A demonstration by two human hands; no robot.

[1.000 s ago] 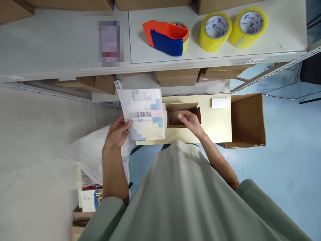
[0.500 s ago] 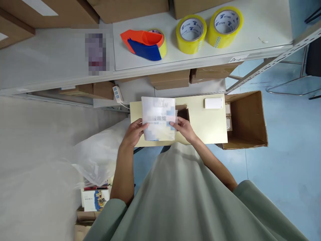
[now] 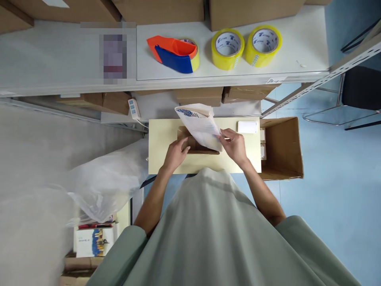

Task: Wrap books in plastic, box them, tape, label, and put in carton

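A white printed packet [image 3: 199,124] hangs tilted over an open brown cardboard box [image 3: 205,151] on the pale yellow table [image 3: 162,137]. My right hand [image 3: 235,146] pinches the packet's right edge. At the box's left end is my left hand [image 3: 176,154], its thumb and fingers apart and nothing between them. The packet hides much of the box's inside. To the right of the packet, a small white box [image 3: 247,127] lies on the table.
A shelf [image 3: 166,81] beyond the table carries an orange and blue tape dispenser [image 3: 175,53], two yellow tape rolls [image 3: 228,48] and cartons. A large open carton [image 3: 282,149] stands right; a plastic bag [image 3: 110,178] and books [image 3: 93,242] are left.
My left hand has let go of the packet and opened. My right hand has moved right, still holding the packet, which is now tilted, with more of the box below showing.
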